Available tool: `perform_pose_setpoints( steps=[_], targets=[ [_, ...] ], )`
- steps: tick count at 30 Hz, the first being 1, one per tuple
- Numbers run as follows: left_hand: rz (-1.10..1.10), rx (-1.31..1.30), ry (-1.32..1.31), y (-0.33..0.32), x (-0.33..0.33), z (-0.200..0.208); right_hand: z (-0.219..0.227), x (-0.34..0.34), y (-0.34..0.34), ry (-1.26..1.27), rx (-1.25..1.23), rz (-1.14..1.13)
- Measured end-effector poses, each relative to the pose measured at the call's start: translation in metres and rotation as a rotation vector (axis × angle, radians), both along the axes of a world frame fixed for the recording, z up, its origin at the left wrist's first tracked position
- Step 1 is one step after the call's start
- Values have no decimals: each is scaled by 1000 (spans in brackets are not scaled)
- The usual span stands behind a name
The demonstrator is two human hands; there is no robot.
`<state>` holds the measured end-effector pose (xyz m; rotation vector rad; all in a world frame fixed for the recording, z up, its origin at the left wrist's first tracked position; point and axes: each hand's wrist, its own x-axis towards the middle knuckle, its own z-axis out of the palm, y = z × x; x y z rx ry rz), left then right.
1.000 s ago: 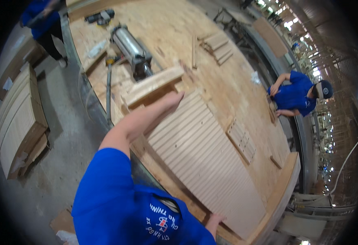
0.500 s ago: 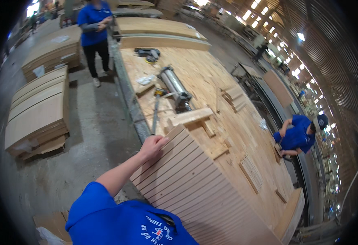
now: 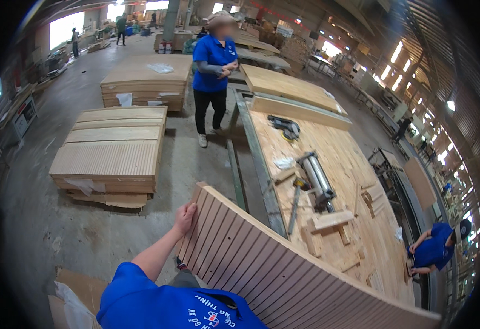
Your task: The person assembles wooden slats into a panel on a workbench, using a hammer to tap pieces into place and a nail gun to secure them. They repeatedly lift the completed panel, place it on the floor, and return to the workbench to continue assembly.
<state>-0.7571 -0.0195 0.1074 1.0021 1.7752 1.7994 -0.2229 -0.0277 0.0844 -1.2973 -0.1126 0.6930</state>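
Note:
A long grooved wooden panel [image 3: 251, 247] stands tilted in front of my body, its slatted face toward me. My left hand [image 3: 185, 218] is closed round its left end. From there the panel runs to the lower right, its far edge passing in front of the workbench [image 3: 349, 164]. Several small dark holes dot its grooves. My right hand is out of sight. On the bench lie a metal cylinder tool [image 3: 318, 176], a bar clamp [image 3: 294, 208], a black power tool [image 3: 285, 127] and some wood blocks [image 3: 330, 221].
A stack of grooved panels [image 3: 108, 145] sits on the floor to the left, with another stack of boards [image 3: 147, 77] behind it. One person in blue [image 3: 212, 71] stands at the bench's far left; a second [image 3: 434, 249] works at the right. Cardboard [image 3: 84, 285] lies at lower left.
The panel has come up off the bench and swung left over the floor with my left hand on it. My view has turned left, bringing the floor stacks nearer the middle.

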Motion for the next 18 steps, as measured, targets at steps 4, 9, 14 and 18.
perform_pose_setpoints(
  steps=[4,9,14,18],
  targets=[
    [246,10,13,-18,-113,-27,8,-90,48,37,49,98],
    [402,61,-181,-56,-241,-31,32,-202,111,135,126,316],
    [596,31,-316,-89,-302,-37,53,-322,199,404,313,809],
    [625,13,-486,-112,-323,-40,45,-426,275,476,325,1035]
  ],
)
